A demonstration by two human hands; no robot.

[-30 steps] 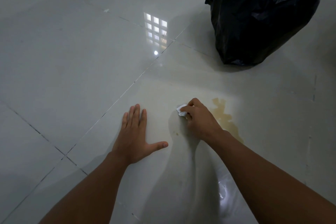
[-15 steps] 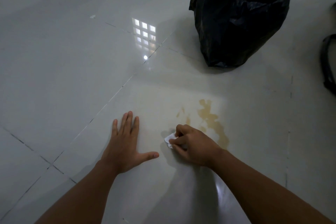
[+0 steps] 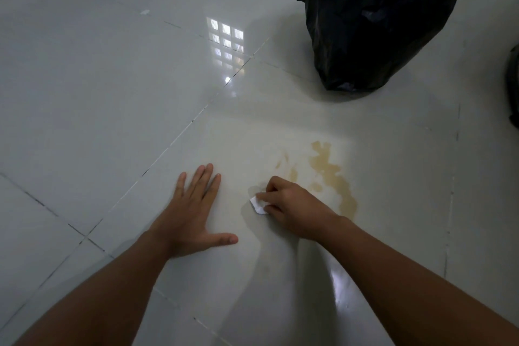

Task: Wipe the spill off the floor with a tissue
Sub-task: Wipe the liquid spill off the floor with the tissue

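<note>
A yellowish-brown spill (image 3: 330,174) lies on the glossy pale tiled floor (image 3: 112,87), with fainter smears to its left. My right hand (image 3: 292,205) is pressed to the floor just left of the spill, fingers closed on a small crumpled white tissue (image 3: 257,205) that sticks out at its left side. My left hand (image 3: 191,216) rests flat on the tile further left, fingers spread, holding nothing. Most of the tissue is hidden under my right hand.
A bin lined with a black plastic bag (image 3: 376,17) stands on the floor beyond the spill, at the upper right. A dark object (image 3: 514,87) is cut off by the right edge. A window's reflection (image 3: 226,42) shines on the tiles.
My right hand has drawn the tissue back toward me and leftward off the spill, leaving faint smears on the tile. My left hand has stayed flat in place.
</note>
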